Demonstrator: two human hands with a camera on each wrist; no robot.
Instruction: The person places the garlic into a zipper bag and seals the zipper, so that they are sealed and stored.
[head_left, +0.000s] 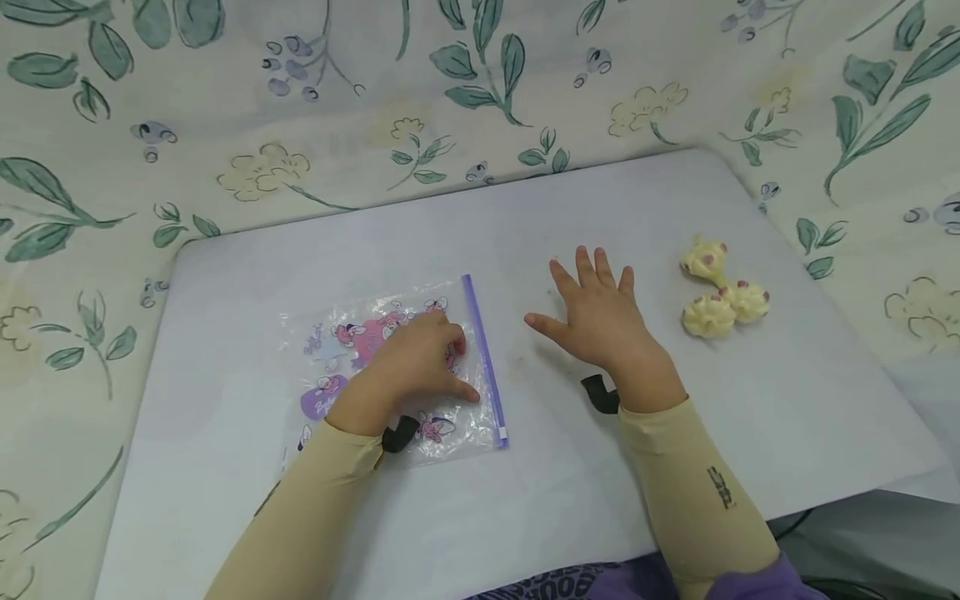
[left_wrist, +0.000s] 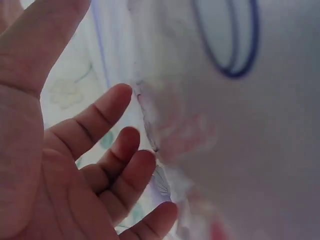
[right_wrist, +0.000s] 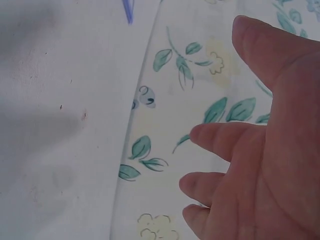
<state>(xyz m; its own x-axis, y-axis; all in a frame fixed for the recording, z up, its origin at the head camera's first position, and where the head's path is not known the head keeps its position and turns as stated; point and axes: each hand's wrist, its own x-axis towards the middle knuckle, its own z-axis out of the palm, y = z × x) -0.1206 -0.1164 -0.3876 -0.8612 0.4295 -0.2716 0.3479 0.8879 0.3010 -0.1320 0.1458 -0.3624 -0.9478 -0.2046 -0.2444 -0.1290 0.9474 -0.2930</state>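
Note:
A clear plastic zip bag (head_left: 322, 397) with pink and purple cartoon prints lies flat on the white table, its purple zip strip (head_left: 483, 354) towards the right. Over the bag is my left hand (head_left: 416, 358), palm down, thumb apart from the fingers. The left wrist view shows its fingers (left_wrist: 102, 120) loosely bent beside blurred plastic, with nothing pinched; whether they touch it I cannot tell. To the right of the bag, my right hand (head_left: 603, 325) is spread with straight fingers and holds nothing. In the right wrist view its palm (right_wrist: 270, 165) is bare.
Three pale yellow, lumpy pieces with pink spots (head_left: 708, 317) sit together on the right side of the white table (head_left: 585, 508). A floral cloth (head_left: 360, 100) hangs behind the table's far edge. Black straps (head_left: 600, 393) stick out at both wrists.

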